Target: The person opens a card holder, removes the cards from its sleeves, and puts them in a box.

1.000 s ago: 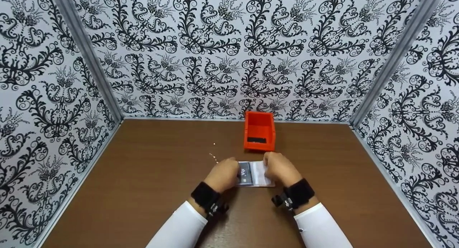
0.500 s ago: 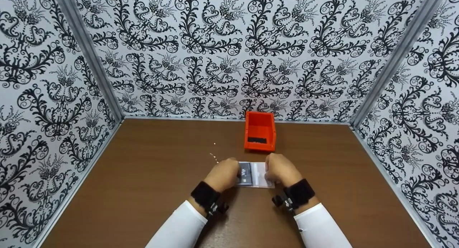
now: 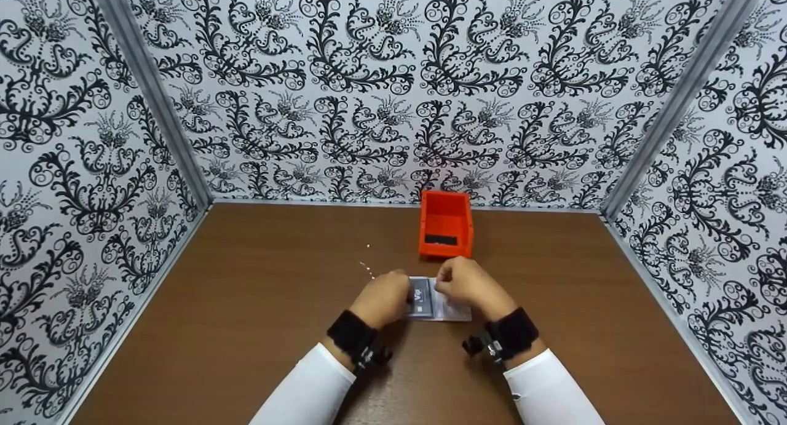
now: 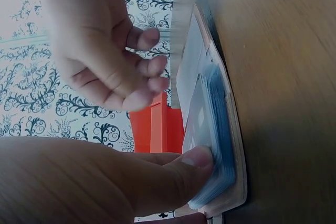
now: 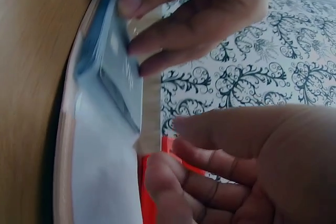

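Here, open card holder [image 3: 431, 303], under loosely curled right hand [image 3: 471, 283], pinched by left hand [image 3: 382, 297]

Ones, Twos and a Three Counted

One left hand [image 3: 380, 299] and one right hand [image 3: 472, 285] are counted, along with two black wristbands [image 3: 352, 334] and two white sleeves [image 3: 307, 385]. One open card holder [image 3: 454, 313] is seen, bearing one stack of leaves [image 3: 422, 293] whose number cannot be told. One orange bin [image 3: 445, 251] is noted, with one dark item [image 3: 441, 240] made out inside. One counter [image 3: 258, 277] is bordered by three patterned walls [image 3: 399, 87] and two grey posts [image 3: 147, 87]. Light specks [image 3: 368, 246] are too tiny to be numbered.
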`<state>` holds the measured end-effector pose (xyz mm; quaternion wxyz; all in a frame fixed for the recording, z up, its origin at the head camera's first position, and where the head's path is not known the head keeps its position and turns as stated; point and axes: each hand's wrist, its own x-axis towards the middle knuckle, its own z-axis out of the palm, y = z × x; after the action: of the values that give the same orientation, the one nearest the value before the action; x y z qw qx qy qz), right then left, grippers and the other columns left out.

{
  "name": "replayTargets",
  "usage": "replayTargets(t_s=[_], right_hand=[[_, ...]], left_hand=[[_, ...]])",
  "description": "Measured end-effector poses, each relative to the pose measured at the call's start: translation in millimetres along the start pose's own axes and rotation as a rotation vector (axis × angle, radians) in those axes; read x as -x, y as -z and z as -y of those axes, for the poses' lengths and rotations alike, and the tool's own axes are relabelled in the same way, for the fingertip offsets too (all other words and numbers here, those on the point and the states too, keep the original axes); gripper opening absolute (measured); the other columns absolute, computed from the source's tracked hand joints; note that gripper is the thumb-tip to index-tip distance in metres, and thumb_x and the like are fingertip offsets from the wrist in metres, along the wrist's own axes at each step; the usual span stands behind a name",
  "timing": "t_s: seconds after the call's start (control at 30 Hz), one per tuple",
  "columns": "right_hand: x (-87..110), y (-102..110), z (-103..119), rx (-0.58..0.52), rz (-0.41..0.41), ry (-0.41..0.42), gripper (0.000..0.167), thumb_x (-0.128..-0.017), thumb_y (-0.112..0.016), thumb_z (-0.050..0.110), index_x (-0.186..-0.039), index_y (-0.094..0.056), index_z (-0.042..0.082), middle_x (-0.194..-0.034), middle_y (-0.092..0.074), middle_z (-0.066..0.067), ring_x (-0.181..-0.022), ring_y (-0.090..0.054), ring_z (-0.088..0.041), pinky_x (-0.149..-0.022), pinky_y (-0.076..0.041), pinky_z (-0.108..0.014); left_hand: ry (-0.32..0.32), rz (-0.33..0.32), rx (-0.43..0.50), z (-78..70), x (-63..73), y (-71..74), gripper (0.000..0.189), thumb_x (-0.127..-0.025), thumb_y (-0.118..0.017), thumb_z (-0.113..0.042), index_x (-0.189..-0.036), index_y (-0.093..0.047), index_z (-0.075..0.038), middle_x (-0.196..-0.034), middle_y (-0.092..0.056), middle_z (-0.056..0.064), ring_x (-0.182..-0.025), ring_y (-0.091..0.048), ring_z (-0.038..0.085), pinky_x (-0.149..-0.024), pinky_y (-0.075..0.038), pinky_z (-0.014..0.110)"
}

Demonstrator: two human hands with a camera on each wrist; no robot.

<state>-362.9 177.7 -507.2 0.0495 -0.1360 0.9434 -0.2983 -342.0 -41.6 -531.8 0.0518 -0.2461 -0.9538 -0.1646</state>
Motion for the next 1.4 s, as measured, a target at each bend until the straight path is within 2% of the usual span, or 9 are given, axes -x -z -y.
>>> replayTargets(t_s=[0.17, 0.3, 0.43, 0.6, 0.8, 0.93, 1.03, 1.2, 1.4], right_hand=[[-2.5, -6, 2, -0.164, 0.063, 0.007, 0.012, -0.1, -0.078, 0.011, -0.104, -0.085, 0.002, -0.086, -0.078, -0.003, -0.074, -0.072, -0.015, -0.068, -0.059, -0.027], [-4.5, -12, 1, -0.203, 0.061, -0.043, 0.02, -0.101, -0.077, 0.011, -0.113, -0.084, -0.002, -0.088, -0.079, -0.007, -0.074, -0.077, -0.018, -0.065, -0.06, -0.026], [-6.2, -16, -3, -0.272, 0.072, -0.12, 0.032, -0.1, -0.075, 0.01, -0.128, -0.078, -0.006, -0.093, -0.08, -0.013, -0.076, -0.08, -0.022, -0.063, -0.065, -0.031], [-8.0, -18, -9, -0.36, 0.096, -0.183, 0.042, -0.098, -0.074, 0.007, -0.137, -0.073, -0.01, -0.099, -0.082, -0.019, -0.078, -0.079, -0.021, -0.064, -0.068, -0.033], [-8.7, -16, -9, -0.356, 0.114, -0.173, 0.045, -0.099, -0.074, 0.009, -0.14, -0.071, -0.011, -0.101, -0.083, -0.019, -0.08, -0.081, -0.022, -0.068, -0.069, -0.034], [-8.8, -16, -10, -0.356, 0.114, -0.179, 0.044, -0.1, -0.074, 0.009, -0.139, -0.072, -0.011, -0.099, -0.083, -0.017, -0.078, -0.079, -0.02, -0.068, -0.068, -0.033], [-8.7, -17, -11, -0.375, 0.11, -0.185, 0.044, -0.098, -0.072, 0.008, -0.138, -0.073, -0.011, -0.096, -0.082, -0.016, -0.075, -0.077, -0.018, -0.067, -0.067, -0.03], [-8.8, -17, -12, -0.388, 0.102, -0.188, 0.053, -0.095, -0.07, 0.007, -0.145, -0.069, -0.011, -0.086, -0.078, -0.01, -0.07, -0.072, -0.014, -0.064, -0.065, -0.026], [-8.6, -17, -13, -0.392, 0.106, -0.193, 0.06, -0.096, -0.07, 0.007, -0.152, -0.062, -0.012, -0.085, -0.073, -0.008, -0.07, -0.069, -0.014, -0.064, -0.064, -0.026]], left_hand=[[-0.005, 0.007, -0.019, -0.1, -0.2, 1.0, 0.019, -0.081, -0.087, -0.004, -0.073, -0.073, -0.014, -0.093, -0.072, 0.005, -0.068, -0.06, 0.018, -0.066, -0.06, 0.045], [-0.007, 0.01, -0.016, 0.0, 0.1, 1.9, 0.017, -0.08, -0.088, -0.005, -0.073, -0.076, -0.014, -0.095, -0.071, 0.005, -0.068, -0.057, 0.016, -0.065, -0.058, 0.043], [-0.017, 0.009, -0.017, 0.7, 1.0, 2.7, 0.015, -0.079, -0.089, -0.005, -0.074, -0.078, -0.014, -0.096, -0.07, 0.004, -0.068, -0.056, 0.016, -0.064, -0.057, 0.042], [-0.047, 0.005, -0.056, 3.4, 0.8, 3.7, 0.011, -0.08, -0.089, -0.008, -0.077, -0.081, -0.016, -0.097, -0.072, 0.004, -0.069, -0.059, 0.018, -0.066, -0.059, 0.043], [-0.052, 0.03, -0.067, 3.9, -0.6, 8.0, 0.008, -0.087, -0.091, -0.018, -0.083, -0.085, -0.016, -0.096, -0.073, 0.003, -0.075, -0.067, 0.021, -0.072, -0.062, 0.043], [-0.069, 0.034, -0.046, 4.7, -1.0, 8.8, 0.015, -0.084, -0.096, -0.024, -0.08, -0.083, -0.017, -0.094, -0.072, 0.002, -0.076, -0.068, 0.021, -0.074, -0.062, 0.043], [-0.089, 0.014, -0.048, 5.4, -1.2, 6.1, 0.017, -0.081, -0.096, -0.021, -0.079, -0.08, -0.015, -0.094, -0.073, 0.003, -0.078, -0.07, 0.022, -0.075, -0.063, 0.044], [-0.107, -0.019, -0.062, 5.1, -0.8, 1.0, 0.017, -0.081, -0.092, -0.015, -0.081, -0.076, -0.014, -0.096, -0.075, 0.005, -0.083, -0.075, 0.026, -0.075, -0.065, 0.047], [-0.101, -0.009, -0.061, 4.0, -0.9, -0.2, 0.019, -0.083, -0.092, -0.016, -0.078, -0.074, -0.016, -0.096, -0.075, 0.004, -0.082, -0.075, 0.027, -0.074, -0.064, 0.048]])
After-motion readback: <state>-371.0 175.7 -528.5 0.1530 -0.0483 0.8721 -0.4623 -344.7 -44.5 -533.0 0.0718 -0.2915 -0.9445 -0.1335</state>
